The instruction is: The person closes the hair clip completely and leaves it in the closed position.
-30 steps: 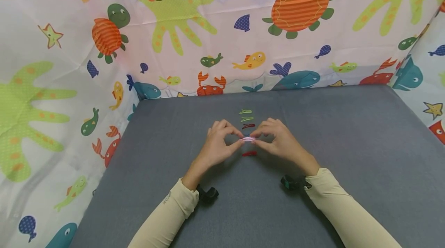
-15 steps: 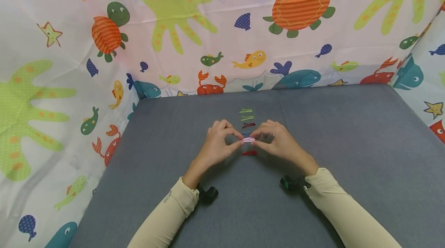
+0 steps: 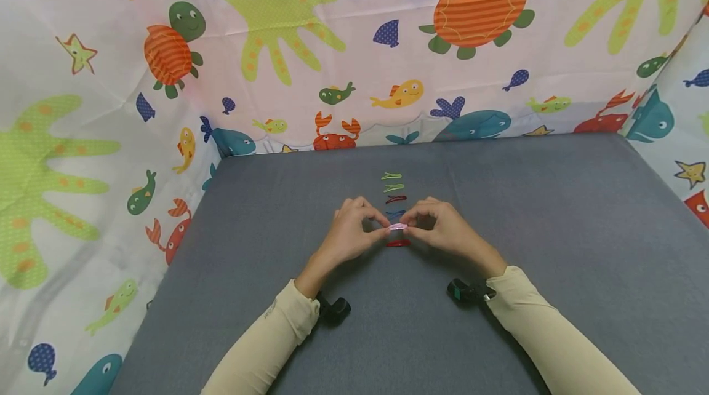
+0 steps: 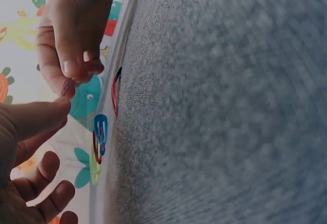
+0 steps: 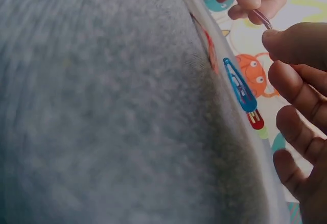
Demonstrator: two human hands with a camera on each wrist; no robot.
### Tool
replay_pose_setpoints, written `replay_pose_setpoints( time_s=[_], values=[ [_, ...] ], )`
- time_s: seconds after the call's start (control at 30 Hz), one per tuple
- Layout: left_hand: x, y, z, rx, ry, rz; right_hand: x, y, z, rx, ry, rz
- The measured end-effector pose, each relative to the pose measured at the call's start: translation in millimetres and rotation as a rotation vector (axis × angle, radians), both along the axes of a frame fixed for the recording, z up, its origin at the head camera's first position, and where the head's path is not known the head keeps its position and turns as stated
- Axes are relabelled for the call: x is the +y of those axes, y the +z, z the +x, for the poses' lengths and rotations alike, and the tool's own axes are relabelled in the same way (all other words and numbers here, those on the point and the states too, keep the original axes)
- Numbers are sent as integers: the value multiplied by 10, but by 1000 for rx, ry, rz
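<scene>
A pink hair clip (image 3: 397,227) is pinched at its two ends, by the left hand (image 3: 351,232) on one side and the right hand (image 3: 446,230) on the other. Both hold it just above the table, between a blue clip (image 3: 396,214) behind it and a red clip (image 3: 397,243) nearer the person. In the right wrist view the pink clip (image 5: 263,19) spans the fingertips of both hands, and the blue clip (image 5: 240,85) lies on the table beyond.
Farther back in the same column lie a dark red clip (image 3: 396,199) and two green clips (image 3: 394,187). The grey table (image 3: 388,333) meets a printed cloth (image 3: 365,63) at its back and left edges.
Both hands have moved slightly toward the person with the pink clip between them, and more of the blue clip now shows behind it.
</scene>
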State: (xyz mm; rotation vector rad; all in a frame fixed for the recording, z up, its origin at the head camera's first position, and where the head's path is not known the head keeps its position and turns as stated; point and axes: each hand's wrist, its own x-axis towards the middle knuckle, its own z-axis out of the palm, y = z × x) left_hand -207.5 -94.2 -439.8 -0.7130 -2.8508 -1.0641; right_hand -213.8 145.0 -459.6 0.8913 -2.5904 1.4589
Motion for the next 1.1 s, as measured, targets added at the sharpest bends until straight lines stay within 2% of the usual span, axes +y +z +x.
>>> replay_pose_setpoints(
  time_s=[0.17,0.33,0.57,0.77,1.1],
  values=[
    [25,-38,-59,-46,10,-18,14,-80,-29,-63,-25,1],
    [56,-93,-115,-95,25,-41,5,-117,-35,-37,-88,40],
    [68,-146,-143,-101,38,-73,-39,-162,-37,-3,-160,112],
    [79,-157,-141,-111,60,-101,-69,-163,-28,5,-177,160],
    [118,-153,-145,-162,122,-110,-85,-162,-8,15,-194,201]
  ],
)
